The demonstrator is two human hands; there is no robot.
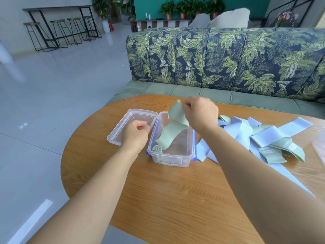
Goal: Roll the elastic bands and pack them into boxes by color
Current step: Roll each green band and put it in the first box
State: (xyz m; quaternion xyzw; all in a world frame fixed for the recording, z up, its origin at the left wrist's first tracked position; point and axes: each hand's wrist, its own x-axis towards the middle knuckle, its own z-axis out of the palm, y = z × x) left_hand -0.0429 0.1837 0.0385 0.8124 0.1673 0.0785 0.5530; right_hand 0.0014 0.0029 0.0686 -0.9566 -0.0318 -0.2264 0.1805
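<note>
A clear plastic box [175, 160] with blue latches stands on the wooden table [158, 191]. A rolled green band [157, 149] lies in its near left corner. My right hand [200, 111] pinches the top end of a loose green elastic band [171, 132] above the box, and the band hangs down into it. My left hand [136, 134] hovers over the box's left rim with its fingers curled, holding nothing I can see. A heap of unrolled blue bands [246, 131] and green bands [284, 150] lies to the right.
The box's clear lid [131, 117] lies flat to the left of the box. A pale pink item [321, 147] shows at the right edge. A leaf-patterned sofa [228, 59] runs behind the table. Tiled floor lies to the left.
</note>
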